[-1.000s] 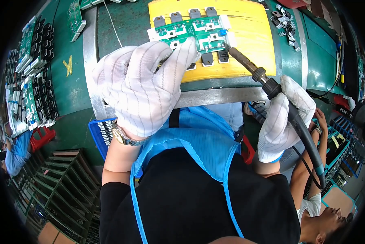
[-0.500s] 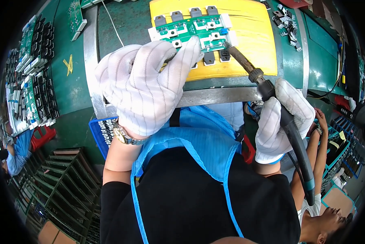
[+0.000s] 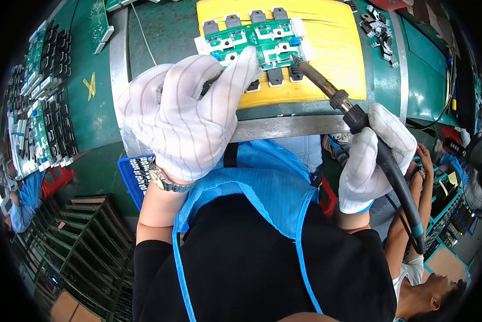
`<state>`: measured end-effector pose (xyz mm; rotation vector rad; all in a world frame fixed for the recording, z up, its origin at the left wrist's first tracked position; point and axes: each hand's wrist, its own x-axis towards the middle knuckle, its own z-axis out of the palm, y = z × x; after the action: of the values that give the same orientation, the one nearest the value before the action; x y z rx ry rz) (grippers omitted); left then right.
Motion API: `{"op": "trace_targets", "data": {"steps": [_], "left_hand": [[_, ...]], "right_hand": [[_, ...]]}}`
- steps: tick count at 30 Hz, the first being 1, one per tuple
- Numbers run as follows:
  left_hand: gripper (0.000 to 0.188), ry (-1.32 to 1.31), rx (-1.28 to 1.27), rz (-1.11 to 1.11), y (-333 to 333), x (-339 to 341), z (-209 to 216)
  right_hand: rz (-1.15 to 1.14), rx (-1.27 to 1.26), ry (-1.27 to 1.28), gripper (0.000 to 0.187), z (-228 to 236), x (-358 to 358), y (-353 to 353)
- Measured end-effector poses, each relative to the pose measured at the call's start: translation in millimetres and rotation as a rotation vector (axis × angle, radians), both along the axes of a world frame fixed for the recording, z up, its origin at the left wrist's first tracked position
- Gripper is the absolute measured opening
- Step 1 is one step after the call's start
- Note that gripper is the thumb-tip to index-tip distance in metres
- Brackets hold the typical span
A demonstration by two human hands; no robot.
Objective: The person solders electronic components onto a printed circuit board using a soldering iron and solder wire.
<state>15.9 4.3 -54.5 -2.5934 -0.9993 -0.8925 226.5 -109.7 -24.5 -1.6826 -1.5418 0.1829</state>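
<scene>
A green circuit board (image 3: 262, 38) with black flat components along its far and near edges lies on a yellow pad (image 3: 335, 48). My right hand (image 3: 378, 155), in a white glove, is closed around the handle of a soldering iron (image 3: 332, 94). The iron's tip touches or nearly touches the board's near right part. My left hand (image 3: 187, 107), also gloved, rests at the board's near left side with fingers curled and a fingertip over the board. A thin solder wire (image 3: 143, 35) runs down from the far side into this hand; the grip itself is hidden.
Stacks of boards with black parts (image 3: 48, 91) stand at the left. Loose black components (image 3: 379, 35) lie right of the pad. A metal edge strip (image 3: 289, 127) borders the bench towards me. A green rack (image 3: 80, 241) is at lower left, and another person (image 3: 413, 268) sits at lower right.
The iron's tip has moved slightly left along the board's near edge, its handle tail swinging right. My left hand has shifted a little left, and the wire's lower end with it.
</scene>
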Motion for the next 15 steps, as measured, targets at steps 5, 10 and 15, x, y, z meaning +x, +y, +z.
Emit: {"op": "trace_targets", "data": {"steps": [5, 10, 15], "left_hand": [[0.055, 0.067, 0.018, 0.002, 3.5, -1.7, -1.9], [0.053, 0.055, 0.052, 0.023, 2.4, -2.1, -3.7], [0.051, 0.035, 0.093, 0.017, 4.3, -0.8, -5.3]], "right_hand": [[-0.045, 0.214, 0.197, 0.027, -18.0, 1.1, 5.9], [-0.048, 0.145, 0.079, 0.026, -15.3, 1.2, 4.5], [-0.181, 0.064, 0.270, 0.028, -15.1, -1.5, 2.2]]}}
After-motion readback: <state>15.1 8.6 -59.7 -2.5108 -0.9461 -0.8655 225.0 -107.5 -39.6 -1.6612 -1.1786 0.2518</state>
